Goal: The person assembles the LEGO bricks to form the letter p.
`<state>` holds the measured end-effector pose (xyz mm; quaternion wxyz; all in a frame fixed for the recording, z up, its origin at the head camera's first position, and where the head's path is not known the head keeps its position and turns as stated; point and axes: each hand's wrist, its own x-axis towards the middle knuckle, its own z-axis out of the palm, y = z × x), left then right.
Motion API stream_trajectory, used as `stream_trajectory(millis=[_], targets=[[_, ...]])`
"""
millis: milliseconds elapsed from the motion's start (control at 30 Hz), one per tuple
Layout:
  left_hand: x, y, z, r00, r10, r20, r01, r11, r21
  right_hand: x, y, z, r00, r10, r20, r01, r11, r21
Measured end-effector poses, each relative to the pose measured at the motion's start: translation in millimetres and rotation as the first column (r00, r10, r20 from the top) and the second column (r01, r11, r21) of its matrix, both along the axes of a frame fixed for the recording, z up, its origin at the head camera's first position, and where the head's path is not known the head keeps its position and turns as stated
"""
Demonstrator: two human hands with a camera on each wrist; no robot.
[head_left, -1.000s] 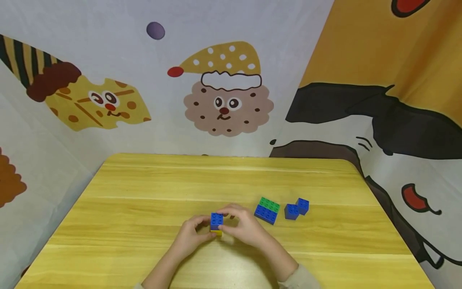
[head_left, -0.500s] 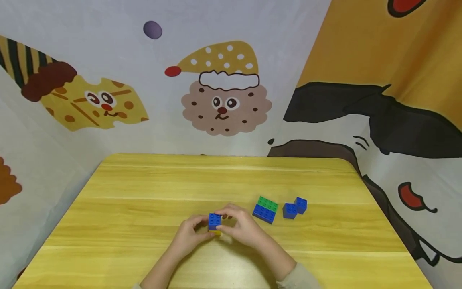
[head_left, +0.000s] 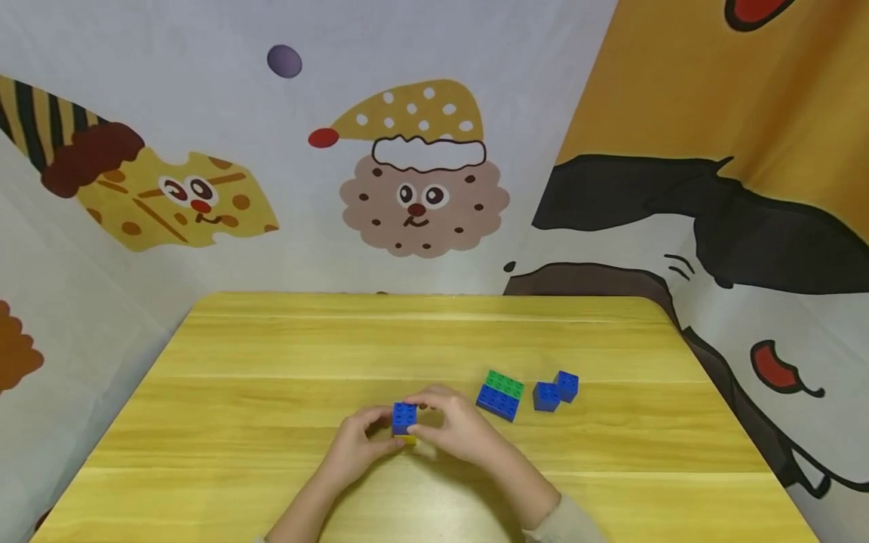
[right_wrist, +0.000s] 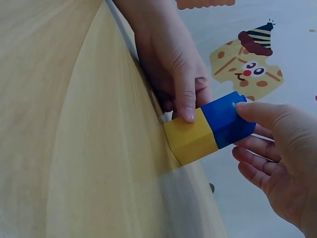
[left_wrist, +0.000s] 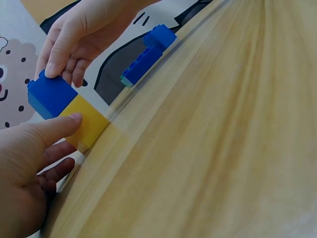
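Observation:
A blue toy brick [head_left: 404, 417] sits on top of a yellow toy brick [right_wrist: 191, 136], which stands on the table. The left hand [head_left: 358, 446] pinches the yellow brick low down, its thumb pressed to the near side in the left wrist view. Around the blue brick, the right hand [head_left: 459, 424] has its thumb and fingers in a pinch. The two bricks look flush against each other in both wrist views. From the head view most of the yellow brick is hidden under the blue one.
Right of the hands lie a green brick [head_left: 505, 384] and a wider blue brick [head_left: 498, 403], side by side. Beyond them are two small blue bricks, one nearer [head_left: 546, 397] and one farther [head_left: 567, 386]. A printed cloth [head_left: 299, 264] hangs behind the wooden table [head_left: 271, 354].
The head view has shifted slightly. Both hands keep the same hold on the stacked bricks, and the other bricks lie where they were.

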<state>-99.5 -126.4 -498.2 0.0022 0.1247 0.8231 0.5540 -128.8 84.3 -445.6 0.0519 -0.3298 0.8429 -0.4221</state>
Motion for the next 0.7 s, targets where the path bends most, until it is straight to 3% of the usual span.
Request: stream_trajectory(millis=[300,700], targets=[[-0.4,0,-4.6,1.0,0.014,-0.007,-0.014,1.0,-0.006,6.8,9,3.4,0.998,-0.057,0.021,0.058,0.997,-0.057],[1.0,1,-2.9,1.0,0.023,0.016,-0.023,1.0,-0.021,7.0,39,-3.2,0.966,-0.193,-0.173,0.172,0.977,-0.127]])
